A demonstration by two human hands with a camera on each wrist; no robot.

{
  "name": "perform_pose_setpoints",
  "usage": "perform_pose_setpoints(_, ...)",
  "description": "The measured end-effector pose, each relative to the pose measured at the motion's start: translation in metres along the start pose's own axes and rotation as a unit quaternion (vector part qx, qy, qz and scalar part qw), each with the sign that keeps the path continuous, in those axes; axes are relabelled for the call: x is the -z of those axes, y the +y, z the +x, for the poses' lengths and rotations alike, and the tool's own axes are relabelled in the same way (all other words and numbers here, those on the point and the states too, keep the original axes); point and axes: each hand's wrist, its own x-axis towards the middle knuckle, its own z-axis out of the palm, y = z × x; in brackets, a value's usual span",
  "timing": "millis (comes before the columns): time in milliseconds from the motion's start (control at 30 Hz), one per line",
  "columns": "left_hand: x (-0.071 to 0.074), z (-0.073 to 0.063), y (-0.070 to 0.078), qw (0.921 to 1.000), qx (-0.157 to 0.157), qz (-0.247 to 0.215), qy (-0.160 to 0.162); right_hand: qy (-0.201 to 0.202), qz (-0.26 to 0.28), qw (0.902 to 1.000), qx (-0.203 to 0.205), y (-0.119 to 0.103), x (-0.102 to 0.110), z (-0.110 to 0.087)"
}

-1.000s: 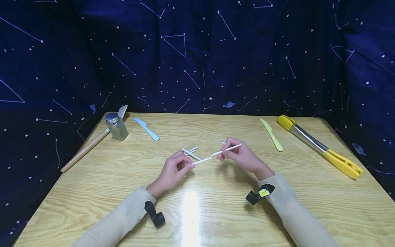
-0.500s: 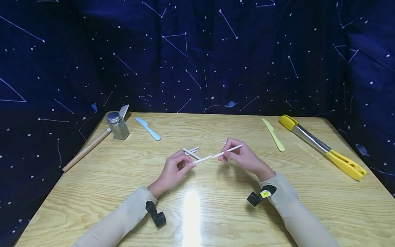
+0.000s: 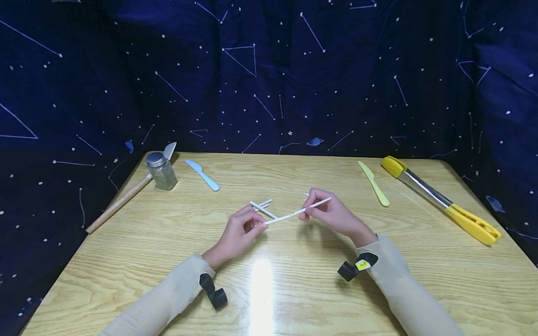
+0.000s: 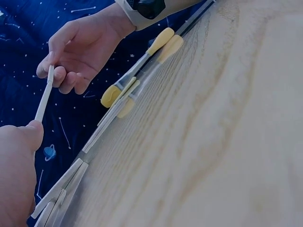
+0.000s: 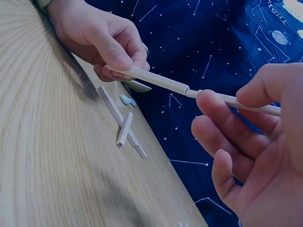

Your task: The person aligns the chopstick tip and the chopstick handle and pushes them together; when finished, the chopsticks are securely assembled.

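Note:
My left hand [image 3: 238,231] pinches a slim white stick [image 3: 278,219] between thumb and fingers, its free end pointing right. From the other side, my right hand [image 3: 332,212] pinches a second white stick [image 3: 320,202]. The two sticks meet end to end above the table, nearly in line. In the right wrist view, the left stick [image 5: 156,81] looks square-edged, and a small step shows where it meets the thinner end of the right one. Crossed white sticks [image 3: 263,209] lie on the table just beyond my left hand. Behind my right fingers, the tip of another white stick [image 3: 305,194] peeks out.
At the back left, a lidded glass jar [image 3: 163,175] stands by a wooden-handled spatula [image 3: 119,205], with a blue plastic knife [image 3: 203,176] beside it. A yellow-green knife [image 3: 374,184] and yellow-tipped tongs [image 3: 437,198] lie at the right. A dark star-patterned curtain [image 3: 269,84] hangs behind the table.
The facing ends of the two held sticks have come together and lined up more closely, from slightly offset to meeting. Both hands keep their grip; the head view has shifted slightly.

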Motion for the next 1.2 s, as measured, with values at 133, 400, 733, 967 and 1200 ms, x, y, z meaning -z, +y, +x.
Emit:
perform_pose_setpoints(133,-0.002,0.0,0.0,0.9998,0.015,-0.009,-0.01,-0.003,-0.01,0.9999,-0.006,-0.002,-0.001,0.0)
perform_pose_setpoints(400,0.0,0.002,0.016,0.9995,0.017,-0.004,-0.026,-0.017,-0.004,0.9998,-0.008,-0.004,0.0,-0.003)
perform_pose_setpoints(733,-0.001,-0.002,0.012,0.9998,0.005,0.0,-0.018,-0.033,0.016,0.9989,-0.03,-0.005,-0.002,-0.002)
perform_pose_setpoints(967,-0.002,-0.007,0.0,0.9997,0.015,0.015,-0.009,-0.035,0.026,0.9984,-0.037,0.0,-0.005,-0.001)
perform_pose_setpoints(1200,-0.002,-0.005,0.001,0.9992,-0.019,0.033,-0.009,-0.014,0.016,0.9983,-0.055,-0.002,-0.007,-0.002)
